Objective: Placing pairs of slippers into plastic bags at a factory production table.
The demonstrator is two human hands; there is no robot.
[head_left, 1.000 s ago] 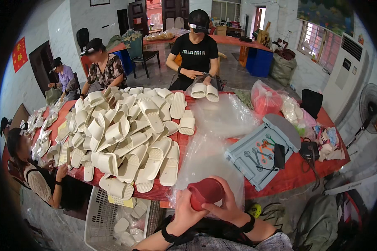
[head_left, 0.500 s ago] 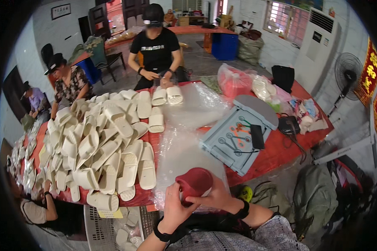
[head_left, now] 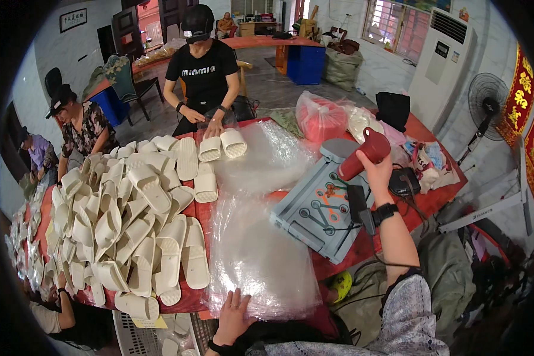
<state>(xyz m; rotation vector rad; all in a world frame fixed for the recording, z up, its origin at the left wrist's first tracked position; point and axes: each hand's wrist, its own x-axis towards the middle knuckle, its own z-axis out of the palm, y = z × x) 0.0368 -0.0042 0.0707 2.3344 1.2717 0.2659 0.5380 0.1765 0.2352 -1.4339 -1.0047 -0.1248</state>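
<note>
My right hand (head_left: 378, 176) is closed round a dark red tumbler (head_left: 353, 165), which tilts above the far right part of a grey-blue plastic case (head_left: 292, 215). Whether the tumbler touches the case I cannot tell. With its fingers outstretched, my left hand (head_left: 234, 317) lies on the near edge of a stack of clear plastic bags (head_left: 261, 249). To the left of the bags is a large heap of cream slippers (head_left: 141, 222). At the far side of the table, a person in black (head_left: 204, 74) has both hands at a pair of cream slippers (head_left: 222, 146) by more clear bags.
Red cloth covers the table (head_left: 349, 256). A black device (head_left: 360, 209) with a cable sits at the case. A bag of pink-red items (head_left: 321, 115), a black pouch (head_left: 405, 181) and cloths (head_left: 427, 163) lie at right. A crate (head_left: 130, 332) stands below the near edge.
My right hand has carried the tumbler from in front of me to over the case at the right. My left hand has let go of it and come down on the plastic bags.
</note>
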